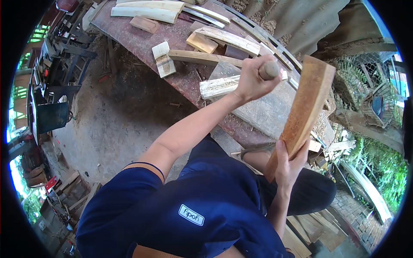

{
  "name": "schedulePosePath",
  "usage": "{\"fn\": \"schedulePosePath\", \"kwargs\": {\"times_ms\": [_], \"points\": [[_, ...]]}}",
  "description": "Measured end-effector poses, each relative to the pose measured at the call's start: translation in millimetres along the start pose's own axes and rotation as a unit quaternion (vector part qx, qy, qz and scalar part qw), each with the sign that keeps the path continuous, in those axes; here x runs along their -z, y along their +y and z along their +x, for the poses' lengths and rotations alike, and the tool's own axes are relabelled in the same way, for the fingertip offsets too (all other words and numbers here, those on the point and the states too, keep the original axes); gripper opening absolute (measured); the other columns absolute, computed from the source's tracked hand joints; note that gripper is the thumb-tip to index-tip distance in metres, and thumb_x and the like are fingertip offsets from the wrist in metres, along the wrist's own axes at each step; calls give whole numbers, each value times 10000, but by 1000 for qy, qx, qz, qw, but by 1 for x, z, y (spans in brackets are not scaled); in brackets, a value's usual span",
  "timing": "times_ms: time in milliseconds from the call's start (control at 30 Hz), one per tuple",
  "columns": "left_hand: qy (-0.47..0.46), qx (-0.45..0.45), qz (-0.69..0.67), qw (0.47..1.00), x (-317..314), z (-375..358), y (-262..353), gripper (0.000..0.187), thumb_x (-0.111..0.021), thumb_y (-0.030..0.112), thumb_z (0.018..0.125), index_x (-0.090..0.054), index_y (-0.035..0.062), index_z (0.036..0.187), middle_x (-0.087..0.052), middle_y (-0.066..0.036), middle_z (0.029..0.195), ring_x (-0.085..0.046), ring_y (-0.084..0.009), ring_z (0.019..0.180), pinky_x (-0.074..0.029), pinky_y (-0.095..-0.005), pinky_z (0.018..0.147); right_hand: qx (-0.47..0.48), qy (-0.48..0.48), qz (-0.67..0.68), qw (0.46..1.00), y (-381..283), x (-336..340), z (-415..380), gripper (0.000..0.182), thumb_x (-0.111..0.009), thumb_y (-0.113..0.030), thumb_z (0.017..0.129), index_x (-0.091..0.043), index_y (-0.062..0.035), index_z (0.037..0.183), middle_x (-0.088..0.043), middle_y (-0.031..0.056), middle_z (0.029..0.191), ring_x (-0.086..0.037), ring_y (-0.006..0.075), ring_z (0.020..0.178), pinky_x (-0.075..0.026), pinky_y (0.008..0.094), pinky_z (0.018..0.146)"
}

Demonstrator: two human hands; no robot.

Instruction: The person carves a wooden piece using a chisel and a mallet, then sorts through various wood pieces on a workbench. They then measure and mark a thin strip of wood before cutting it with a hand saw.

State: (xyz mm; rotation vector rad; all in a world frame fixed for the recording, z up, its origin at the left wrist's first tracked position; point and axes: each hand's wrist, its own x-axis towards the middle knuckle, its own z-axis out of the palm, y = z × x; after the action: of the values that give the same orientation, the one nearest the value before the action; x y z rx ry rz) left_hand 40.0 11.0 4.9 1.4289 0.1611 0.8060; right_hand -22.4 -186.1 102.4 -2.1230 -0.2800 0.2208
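My left hand (257, 81) is closed round a thick, round wooden handle (269, 70), held above the bench. Only the blunt end of the handle shows; whatever is at its other end is hidden beneath my fist. On the right, my right hand (291, 165) grips the lower part of a long, squared, slightly curved wood piece (306, 101). Its thumb lies on the near face, with the fingers behind. The wood piece stands tilted, its upper end leaning right and its lower end close to my leg. The handle and the wood piece are apart.
A workbench (129, 41) carries a grey board (262, 114), a pale rough wood strip (219, 87), a notched block (163, 60) and several curved wood pieces (148, 10). Wood shavings (264, 23) lie along its far edge. More planks (316, 230) are stacked at lower right.
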Motion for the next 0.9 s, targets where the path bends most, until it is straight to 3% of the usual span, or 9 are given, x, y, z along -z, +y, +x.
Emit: {"fn": "schedulePosePath", "kwargs": {"times_ms": [67, 133, 200, 300, 433, 600, 667, 767, 900], "points": [[-6, -42, 8, 999, -5, -7, -2, 145, -695, 53, 792, -574, 46, 713, -577, 24, 628, -530, -30, 602, -454, -227, 548, -5, 3, 13, 1000, -2, 2, 3, 600, -753, -224, 779, -447, 58, 1212, -556, 141, 993, -537, 221, 906, -443, 351, 831], [-69, -47, 42, 996, -10, -17, 0, 145, -715, 65, 677, -581, 84, 730, -612, -60, 650, -601, -211, 570, -488, -282, 570, 18, 42, 7, 999, 1, 8, 5, 621, -736, -187, 765, -434, 64, 1246, -556, 131, 996, -538, 226, 920, -441, 346, 834], [-77, -63, 54, 994, -16, -28, -3, 190, -728, 95, 619, -588, 128, 743, -609, -44, 659, -610, -253, 594, -489, -310, 565, 146, 86, -23, 985, 5, 10, 6, 559, -626, -176, 829, -373, 80, 1256, -558, 141, 838, -580, 211, 635, -503, 328, 605], [-142, -164, 146, 965, -18, -44, -1, 293, -738, 201, 536, -581, 167, 780, -585, -16, 671, -627, -250, 631, -465, -379, 543, 238, 88, 270, 929, -7, -2, 2, 541, -623, -189, 813, -416, 88, 1229, -582, 164, 863, -603, 187, 695, -499, 310, 633], [-131, -184, 145, 963, -25, -51, -4, 285, -732, 202, 552, -573, 163, 785, -583, -19, 679, -620, -250, 624, -459, -374, 534, 27, 9, -96, 995, -7, 1, 4, 515, -700, -185, 776, -479, 73, 1163, -591, 183, 947, -587, 236, 838, -460, 382, 773], [-149, -172, 140, 964, -17, -48, -5, 221, -751, 171, 593, -607, 129, 756, -576, -42, 646, -593, -257, 591, -444, -349, 528, -2, 62, 130, 990, 9, 7, -13, 375, -641, -84, 758, -491, 37, 1079, -589, 122, 811, -570, 199, 699, -465, 343, 745], [-156, -156, 138, 966, -18, -48, -4, 273, -734, 212, 558, -579, 155, 776, -588, -28, 688, -623, -253, 643, -470, -366, 545, 154, 58, 162, 973, 11, 0, -9, 386, -660, -100, 764, -486, 40, 1079, -596, 119, 782, -581, 214, 668, -477, 336, 704], [-137, -135, 140, 971, -16, -46, 1, 266, -748, 222, 566, -598, 148, 772, -611, -43, 705, -626, -270, 659, -479, -362, 564, 69, -9, -119, 990, 7, -7, -4, 498, -741, -215, 778, -474, 44, 1109, -608, 148, 850, -589, 258, 717, -476, 372, 721], [-94, -69, 42, 992, -5, -35, -1, 181, -733, 99, 617, -611, 108, 750, -595, -56, 675, -614, -230, 613, -482, -312, 579, 41, 11, -35, 998, 4, -7, -8, 538, -754, -238, 780, -467, 46, 1136, -589, 144, 891, -577, 249, 788, -464, 373, 755]]}}
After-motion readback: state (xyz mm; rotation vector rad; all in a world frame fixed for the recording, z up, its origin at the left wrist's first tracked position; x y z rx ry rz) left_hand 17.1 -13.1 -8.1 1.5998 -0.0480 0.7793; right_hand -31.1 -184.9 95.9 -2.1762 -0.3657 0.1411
